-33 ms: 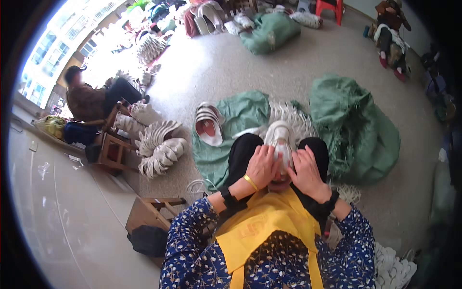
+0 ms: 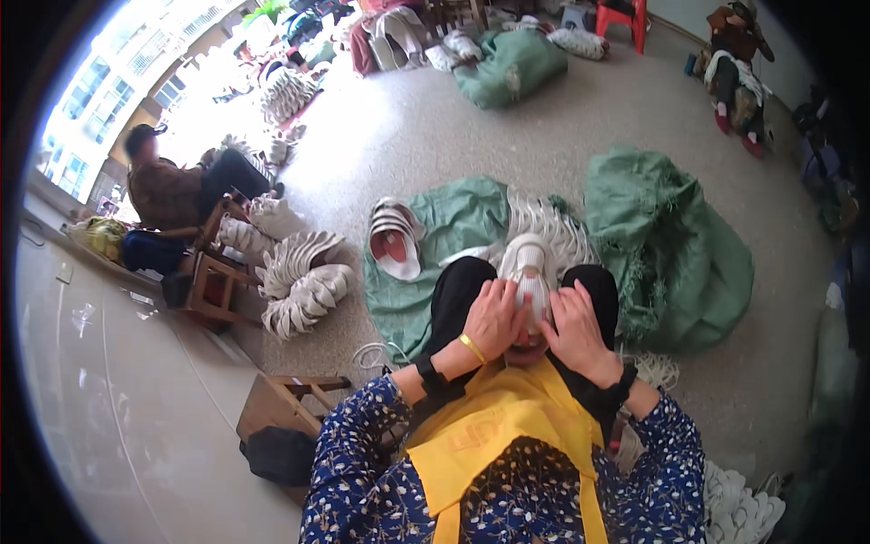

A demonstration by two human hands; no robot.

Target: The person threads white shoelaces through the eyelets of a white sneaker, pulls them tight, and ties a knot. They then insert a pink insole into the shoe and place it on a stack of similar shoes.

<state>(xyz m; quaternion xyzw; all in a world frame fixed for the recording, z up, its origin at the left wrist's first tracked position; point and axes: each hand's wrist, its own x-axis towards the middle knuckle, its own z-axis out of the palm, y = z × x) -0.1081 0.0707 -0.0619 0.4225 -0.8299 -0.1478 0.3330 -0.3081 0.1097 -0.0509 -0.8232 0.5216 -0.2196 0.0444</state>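
From the head camera, both hands hold one white shoe [image 2: 528,272] over the person's lap, between the knees in black trousers. The left hand [image 2: 494,317] presses on the shoe's left side with its fingers close together and curled round it. The right hand [image 2: 573,328] presses on the right side, fingers close together too. The hands cover the back half of the shoe, so only its toe end shows. The fingertips are hidden behind the shoe.

A yellow apron [image 2: 494,440] covers the lap. On the floor in front lies a green sack [image 2: 453,227] with a pair of white shoes [image 2: 394,240] on it. A row of white shoes [image 2: 553,222] is partly hidden behind the held shoe. Another green sack [image 2: 675,245] bulges on the right. On the left, a seated person [image 2: 172,186] is blurry in bright light. A wooden stool [image 2: 285,403] is cut off by the flowery sleeve.
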